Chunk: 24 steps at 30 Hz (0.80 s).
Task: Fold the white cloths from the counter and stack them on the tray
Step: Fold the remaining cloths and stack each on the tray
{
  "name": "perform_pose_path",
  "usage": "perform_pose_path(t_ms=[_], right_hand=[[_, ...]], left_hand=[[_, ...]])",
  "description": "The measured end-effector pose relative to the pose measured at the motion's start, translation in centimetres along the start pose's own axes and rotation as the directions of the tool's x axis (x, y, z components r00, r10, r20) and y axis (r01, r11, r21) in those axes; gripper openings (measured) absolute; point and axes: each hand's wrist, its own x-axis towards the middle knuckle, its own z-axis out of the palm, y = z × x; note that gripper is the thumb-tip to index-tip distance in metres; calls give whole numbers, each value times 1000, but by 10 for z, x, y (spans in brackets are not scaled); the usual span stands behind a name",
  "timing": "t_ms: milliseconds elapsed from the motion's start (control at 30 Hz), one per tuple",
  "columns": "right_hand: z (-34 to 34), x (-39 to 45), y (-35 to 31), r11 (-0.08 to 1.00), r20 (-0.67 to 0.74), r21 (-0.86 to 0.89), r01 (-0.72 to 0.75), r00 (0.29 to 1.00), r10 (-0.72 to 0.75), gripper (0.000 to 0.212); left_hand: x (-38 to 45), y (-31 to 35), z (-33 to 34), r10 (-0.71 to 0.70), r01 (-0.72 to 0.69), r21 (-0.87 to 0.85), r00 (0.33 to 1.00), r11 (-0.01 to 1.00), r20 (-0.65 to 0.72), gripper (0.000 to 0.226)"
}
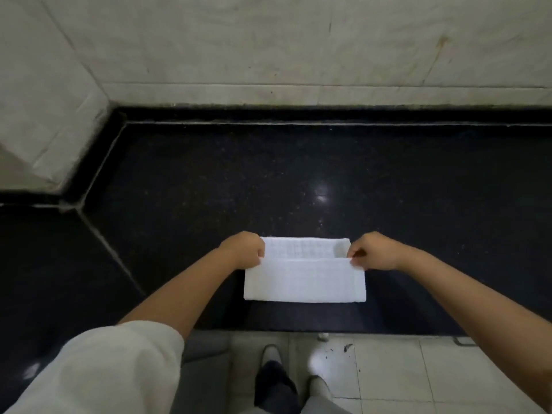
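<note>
Head view looks down, close over counter (pixel 298 180)

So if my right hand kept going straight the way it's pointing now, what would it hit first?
The right hand points inward, to your left, while pinching the corner of the white cloth. Going straight on, it would probably slide across the cloth and meet your left hand at the opposite corner, though depth is hard to judge here.

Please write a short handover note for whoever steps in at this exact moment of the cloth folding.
Left hand: pinches the left corner of the white cloth's upper layer.
Right hand: pinches the right corner of that layer.
The cloth lies partly folded on the black counter, near its front edge.
Done: part of the fold.
Left: finish folding and stack it on the tray, which is out of view.
</note>
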Motion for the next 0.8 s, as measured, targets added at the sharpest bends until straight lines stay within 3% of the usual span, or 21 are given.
perform_pose_path(t_ms=[100, 300, 467, 800], right_hand=[[-1, 24, 0, 995, -172, -20, -98, 981, 93, 23], [17, 52, 6, 960, -263, -1, -279, 926, 269, 25], [34, 51, 7, 957, -377, -26, -289, 890, 258, 26], [30, 51, -1, 946, -333, -180, -270, 922, 200, 26]], left_hand=[[24, -8, -6, -26, 35, 60, 990, 998, -139, 23], [49, -20, 6, 43, -26, 69, 965, 997, -259, 23], [55, -30, 12, 132, -112, 93, 957, 989, -260, 26], [52, -31, 12, 188, -145, 184, 951, 972, -245, 27]])
